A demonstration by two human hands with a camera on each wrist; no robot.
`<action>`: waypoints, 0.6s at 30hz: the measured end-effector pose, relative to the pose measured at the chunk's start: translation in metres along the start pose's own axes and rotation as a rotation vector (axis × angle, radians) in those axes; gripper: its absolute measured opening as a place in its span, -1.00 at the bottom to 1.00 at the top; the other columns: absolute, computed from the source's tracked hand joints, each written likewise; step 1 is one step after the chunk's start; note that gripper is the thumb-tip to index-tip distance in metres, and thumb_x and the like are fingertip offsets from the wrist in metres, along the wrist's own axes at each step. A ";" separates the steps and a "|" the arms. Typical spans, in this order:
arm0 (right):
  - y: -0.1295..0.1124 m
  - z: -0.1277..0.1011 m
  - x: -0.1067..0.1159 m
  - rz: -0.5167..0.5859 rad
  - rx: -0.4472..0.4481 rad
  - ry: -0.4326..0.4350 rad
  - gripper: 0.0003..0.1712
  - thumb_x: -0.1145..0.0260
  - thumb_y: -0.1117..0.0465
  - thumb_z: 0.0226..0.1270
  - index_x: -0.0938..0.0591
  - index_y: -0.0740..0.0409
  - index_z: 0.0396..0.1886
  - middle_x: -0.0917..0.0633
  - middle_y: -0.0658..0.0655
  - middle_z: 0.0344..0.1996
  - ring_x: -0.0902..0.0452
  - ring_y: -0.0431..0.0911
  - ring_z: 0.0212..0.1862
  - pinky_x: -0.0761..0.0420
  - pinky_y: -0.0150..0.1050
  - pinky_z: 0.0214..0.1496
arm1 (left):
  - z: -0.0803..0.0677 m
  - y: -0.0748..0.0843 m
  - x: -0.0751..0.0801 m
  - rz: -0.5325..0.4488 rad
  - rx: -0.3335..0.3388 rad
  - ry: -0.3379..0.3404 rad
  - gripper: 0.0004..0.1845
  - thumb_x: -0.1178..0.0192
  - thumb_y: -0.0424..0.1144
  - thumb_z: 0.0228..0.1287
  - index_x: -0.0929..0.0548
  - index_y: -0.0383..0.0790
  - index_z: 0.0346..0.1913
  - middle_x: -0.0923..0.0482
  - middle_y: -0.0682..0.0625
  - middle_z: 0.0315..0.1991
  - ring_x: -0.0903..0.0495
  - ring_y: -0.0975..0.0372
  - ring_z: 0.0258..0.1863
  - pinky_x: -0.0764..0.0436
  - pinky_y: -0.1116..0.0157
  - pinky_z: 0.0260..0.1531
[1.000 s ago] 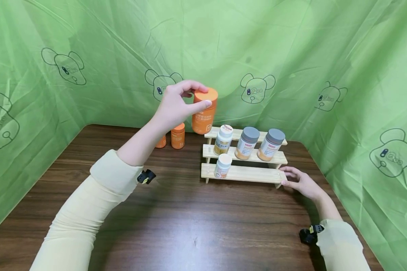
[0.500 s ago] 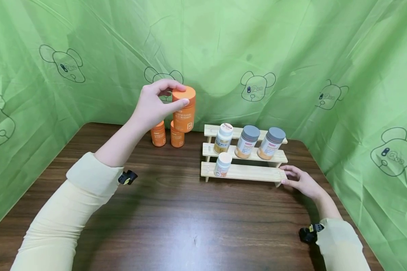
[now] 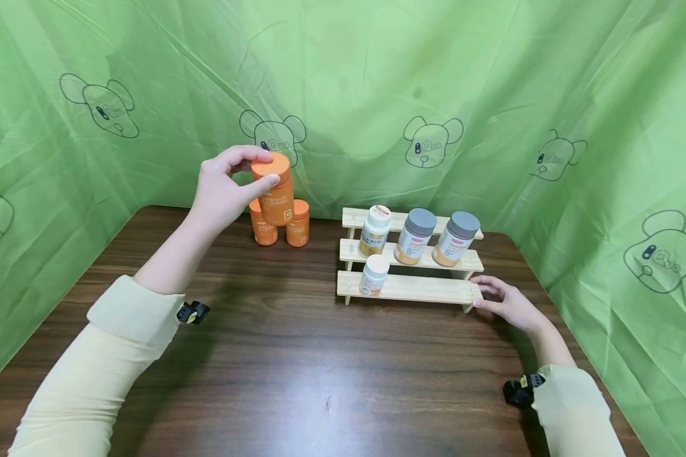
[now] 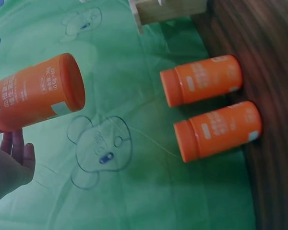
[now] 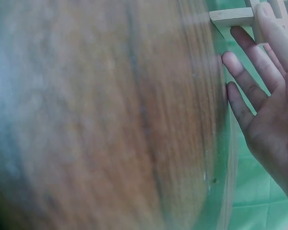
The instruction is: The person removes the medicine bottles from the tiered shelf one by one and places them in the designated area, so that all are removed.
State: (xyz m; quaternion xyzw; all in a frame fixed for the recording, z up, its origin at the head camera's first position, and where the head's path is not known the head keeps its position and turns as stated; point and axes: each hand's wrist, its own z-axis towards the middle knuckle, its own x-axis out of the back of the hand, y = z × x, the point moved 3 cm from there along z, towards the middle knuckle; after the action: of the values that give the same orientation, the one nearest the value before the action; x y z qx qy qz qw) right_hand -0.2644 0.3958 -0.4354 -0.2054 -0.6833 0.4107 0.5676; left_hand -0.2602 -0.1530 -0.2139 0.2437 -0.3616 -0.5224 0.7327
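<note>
My left hand (image 3: 223,190) holds an orange bottle (image 3: 277,193) by its lid, thumb in front and fingers behind. The bottle hangs upright above the table, overlapping two more orange bottles (image 3: 298,223) in the head view. In the left wrist view the held bottle (image 4: 38,93) is apart from the standing pair (image 4: 221,132). At the right, my right hand (image 3: 509,306) pinches the end of the lowest step of a three-tier wooden display rack (image 3: 423,289). The right wrist view has the thumb on the wood (image 5: 233,17), with the other fingers (image 5: 242,69) spread below.
On the rack's middle step stand a white bottle with a gold label (image 3: 374,231) and two grey-lidded bottles (image 3: 415,236). A small white bottle (image 3: 374,276) is on the lowest step. Green cloth (image 3: 349,76) encloses the dark wooden table (image 3: 297,355).
My left hand has carried the orange bottle leftward, from beside the rack to over the two standing orange bottles. The right hand stays at the rack's end.
</note>
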 end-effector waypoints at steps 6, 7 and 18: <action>-0.001 0.000 -0.001 0.009 0.000 0.003 -0.39 -0.33 0.19 0.26 -0.36 0.23 0.27 -0.60 0.33 0.04 -0.49 -0.44 -0.02 -0.36 -0.58 0.01 | -0.009 -0.009 0.011 0.003 -0.028 0.048 -0.68 -0.37 -0.41 0.05 -0.61 -0.48 -0.11 -0.63 -0.14 -0.10 -0.55 0.36 -0.23 -0.50 0.45 -0.11; -0.001 0.000 -0.001 0.008 0.002 0.005 -0.39 -0.33 0.19 0.26 -0.36 0.23 0.26 -0.60 0.33 0.04 -0.49 -0.44 -0.02 -0.36 -0.58 0.01 | -0.011 -0.012 0.013 0.006 -0.027 0.056 -0.68 -0.37 -0.42 0.05 -0.61 -0.48 -0.11 -0.63 -0.16 -0.10 -0.55 0.36 -0.23 -0.49 0.45 -0.11; 0.000 -0.001 -0.001 0.012 0.003 0.003 -0.39 -0.32 0.21 0.26 -0.36 0.24 0.26 -0.60 0.34 0.04 -0.50 -0.42 -0.03 -0.38 -0.55 0.02 | -0.022 -0.051 0.030 0.028 0.040 0.149 -0.66 -0.40 -0.38 0.03 -0.64 -0.44 -0.10 -0.65 -0.13 -0.10 -0.55 0.36 -0.24 -0.47 0.48 -0.13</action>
State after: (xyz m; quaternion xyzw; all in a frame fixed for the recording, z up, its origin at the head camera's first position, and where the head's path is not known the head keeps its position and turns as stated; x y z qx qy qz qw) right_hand -0.2629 0.3951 -0.4359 -0.2092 -0.6805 0.4150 0.5665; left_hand -0.2673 -0.1989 -0.2564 0.2915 -0.3196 -0.4853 0.7599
